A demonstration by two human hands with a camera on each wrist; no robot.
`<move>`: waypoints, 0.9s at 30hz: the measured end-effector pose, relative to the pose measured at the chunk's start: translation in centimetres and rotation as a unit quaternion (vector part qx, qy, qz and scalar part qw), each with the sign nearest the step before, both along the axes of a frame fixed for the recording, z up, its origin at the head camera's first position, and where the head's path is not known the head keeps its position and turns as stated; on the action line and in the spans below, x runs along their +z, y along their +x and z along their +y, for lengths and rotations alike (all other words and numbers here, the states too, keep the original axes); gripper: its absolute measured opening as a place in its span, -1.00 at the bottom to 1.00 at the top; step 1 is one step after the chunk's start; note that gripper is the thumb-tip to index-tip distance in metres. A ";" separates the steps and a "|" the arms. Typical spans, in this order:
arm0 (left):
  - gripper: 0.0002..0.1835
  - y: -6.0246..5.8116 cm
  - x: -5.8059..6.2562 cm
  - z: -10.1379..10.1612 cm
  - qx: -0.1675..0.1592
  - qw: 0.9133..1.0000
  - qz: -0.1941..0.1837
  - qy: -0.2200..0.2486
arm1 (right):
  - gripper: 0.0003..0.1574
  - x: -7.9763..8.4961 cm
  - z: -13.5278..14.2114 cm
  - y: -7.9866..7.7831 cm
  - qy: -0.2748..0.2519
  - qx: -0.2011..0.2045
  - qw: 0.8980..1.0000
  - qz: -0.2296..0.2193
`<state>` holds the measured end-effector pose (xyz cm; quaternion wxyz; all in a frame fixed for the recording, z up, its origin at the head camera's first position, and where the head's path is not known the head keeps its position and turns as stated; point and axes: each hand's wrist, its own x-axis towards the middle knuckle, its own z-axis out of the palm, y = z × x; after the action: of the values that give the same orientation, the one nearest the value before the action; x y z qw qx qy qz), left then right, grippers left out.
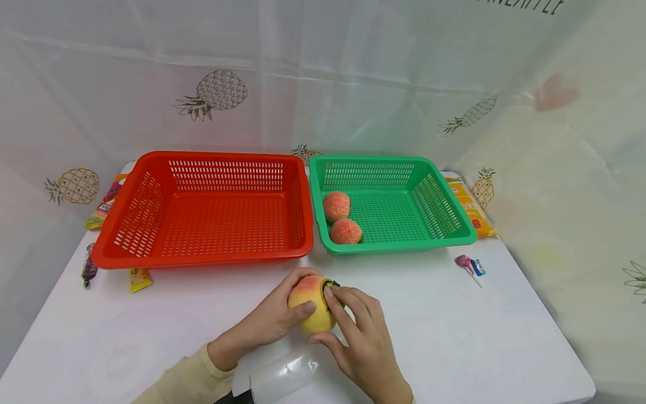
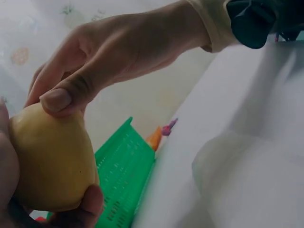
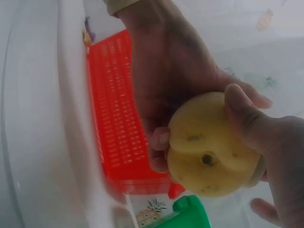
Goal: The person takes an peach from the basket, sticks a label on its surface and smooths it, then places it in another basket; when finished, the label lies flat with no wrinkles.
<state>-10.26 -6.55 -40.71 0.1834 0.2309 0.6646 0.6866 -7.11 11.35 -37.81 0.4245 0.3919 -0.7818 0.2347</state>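
A yellow peach-like fruit with a red blush [image 1: 317, 320] is held above the table's near middle, between both hands. My left hand [image 1: 275, 317] grips it from the left, thumb across its front. My right hand [image 1: 365, 342] holds its right side, with fingertips on a dark piece with yellow edging, perhaps a leaf or label. In the right wrist view, the fruit's underside [image 3: 209, 173] shows a groove and a small dark hole. The left wrist view shows the fruit's smooth side [image 2: 54, 156] under the right thumb.
Behind the hands stand a red basket [image 1: 222, 259] and a green basket [image 1: 398, 244], which holds two reddish fuzzy balls [image 1: 346, 231]. Snack packets [image 1: 476, 210] and a lollipop [image 1: 464, 262] lie around them. Clear plastic [image 1: 287, 376] lies at the near edge.
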 end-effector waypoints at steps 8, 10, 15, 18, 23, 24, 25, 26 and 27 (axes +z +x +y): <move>-0.54 0.7 0.4 0.2 0.004 0.998 -0.061 0.008 | -0.40 1.0 -0.2 -0.2 -0.032 0.013 0.997 0.062; -0.50 0.7 0.3 0.2 0.002 0.998 -0.063 0.012 | -0.43 1.1 -0.3 -0.3 -0.038 0.014 0.996 0.080; -0.41 0.1 -0.3 0.2 0.008 0.998 -0.061 0.018 | -0.57 0.7 -0.8 -0.5 -0.038 0.017 0.994 0.106; -0.41 -0.2 -0.7 0.4 0.034 0.997 -0.064 0.013 | -0.72 0.4 -0.8 -0.4 -0.067 0.028 0.994 0.081; -0.35 0.0 -0.8 0.9 0.104 0.994 -0.020 -0.018 | -0.83 -0.3 -0.1 -0.1 -0.210 0.027 0.970 -0.119; -0.32 0.1 -0.8 1.1 0.120 0.992 -0.004 -0.030 | -0.78 -0.3 0.0 -0.1 -0.237 0.022 0.954 -0.183; -0.29 0.3 -0.8 1.2 0.133 0.990 0.011 -0.038 | -0.71 -0.3 0.1 -0.1 -0.250 0.006 0.935 -0.252; -0.26 0.5 -0.7 1.4 0.143 0.988 0.025 -0.045 | -0.65 -0.3 0.2 -0.1 -0.252 -0.009 0.916 -0.313; -0.25 0.8 -0.7 1.5 0.150 0.987 0.035 -0.046 | -0.61 -0.3 0.3 -0.2 -0.245 -0.022 0.898 -0.365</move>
<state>-9.50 -5.02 -41.39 0.0653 0.1438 0.7289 0.6662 -7.27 11.61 -38.09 0.1974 0.1447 -0.8081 0.5357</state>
